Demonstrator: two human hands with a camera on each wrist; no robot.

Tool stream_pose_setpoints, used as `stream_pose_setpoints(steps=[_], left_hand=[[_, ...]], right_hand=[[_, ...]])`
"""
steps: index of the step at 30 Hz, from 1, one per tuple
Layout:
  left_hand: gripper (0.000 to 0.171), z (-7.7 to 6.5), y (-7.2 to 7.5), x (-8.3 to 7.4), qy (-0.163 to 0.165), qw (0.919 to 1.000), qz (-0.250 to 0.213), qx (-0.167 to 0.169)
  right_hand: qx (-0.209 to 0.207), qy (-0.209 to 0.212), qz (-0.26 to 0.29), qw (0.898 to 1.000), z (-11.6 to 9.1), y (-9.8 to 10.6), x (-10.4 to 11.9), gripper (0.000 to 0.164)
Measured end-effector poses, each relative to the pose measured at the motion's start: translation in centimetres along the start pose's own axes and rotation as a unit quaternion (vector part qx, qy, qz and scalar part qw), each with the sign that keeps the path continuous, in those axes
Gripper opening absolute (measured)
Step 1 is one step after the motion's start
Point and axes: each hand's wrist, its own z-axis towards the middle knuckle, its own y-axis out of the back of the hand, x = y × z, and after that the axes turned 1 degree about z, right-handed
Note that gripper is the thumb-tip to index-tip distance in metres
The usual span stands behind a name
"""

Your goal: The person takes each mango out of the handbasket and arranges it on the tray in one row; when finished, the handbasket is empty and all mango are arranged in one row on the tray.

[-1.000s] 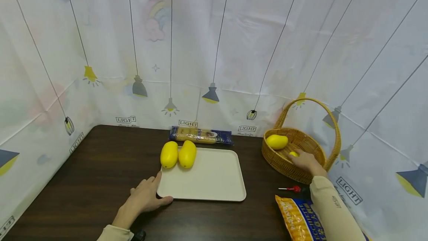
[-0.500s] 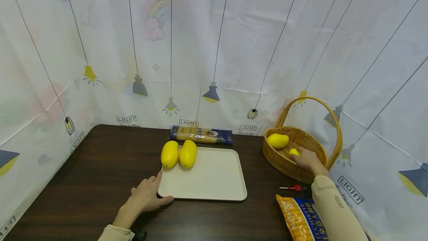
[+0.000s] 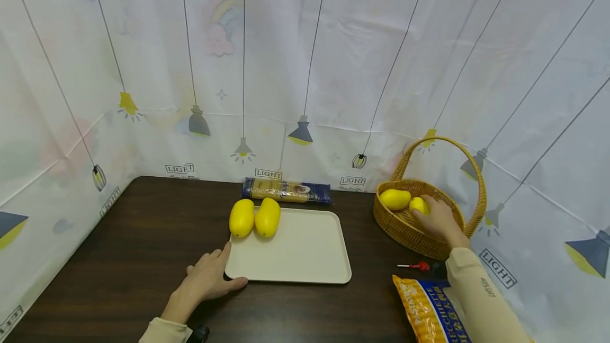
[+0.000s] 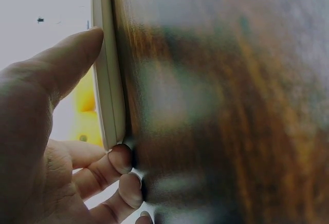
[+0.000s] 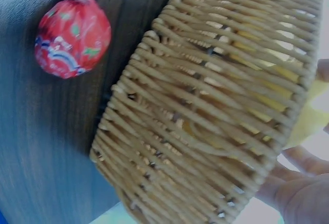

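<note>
My right hand (image 3: 436,217) is inside the wicker basket (image 3: 397,229) and grips a yellow mango (image 3: 419,205), part of which the fingers hide. Beside it in the basket lies another mango (image 3: 394,199). The right wrist view has the basket's woven side (image 5: 205,106) in front, with the held mango (image 5: 311,118) showing past the rim. My left hand (image 3: 205,278) rests at the near left corner of the cream tray (image 3: 300,250), thumb along the front edge, fingers by the left side. Two mangoes (image 3: 242,218) lie side by side on the tray's far left part.
A blue and yellow pasta packet (image 3: 286,191) lies behind the tray against the printed curtain (image 3: 295,68). In front of the basket is a red lollipop (image 3: 421,266). An orange and blue pasta bag (image 3: 429,308) lies nearer, partly under the right sleeve (image 3: 481,295).
My right hand has raised the mango from the basket floor and moved it toward the back, next to the other mango. The left hand and tray stay where they were.
</note>
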Motion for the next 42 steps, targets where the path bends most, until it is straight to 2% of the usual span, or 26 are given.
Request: stream_pose_setpoints(steps=[4,13,22,35,42], left_hand=[[0.111,0.1,0.1,0.0,-0.002,1.0,0.0,-0.003],[0.111,-0.1,0.1,-0.1,-0.002,1.0,-0.001,-0.004],[0.111,0.0,0.1,-0.1,-0.003,1.0,-0.001,-0.004],[0.111,-0.1,0.0,0.0,-0.001,1.0,-0.002,-0.005],[0.111,-0.2,0.0,-0.1,-0.003,1.0,-0.002,-0.007]], right_hand=[[-0.013,0.012,0.007,1.0,0.1,0.5,1.0,0.065],[-0.014,0.026,0.033,0.999,0.6,1.2,3.4,0.065],[-0.039,0.051,0.061,0.996,0.9,1.9,6.3,0.064],[-0.064,0.08,0.086,0.991,1.7,0.5,10.0,0.06],[-0.082,0.114,0.097,0.985,1.9,0.1,12.2,0.059]])
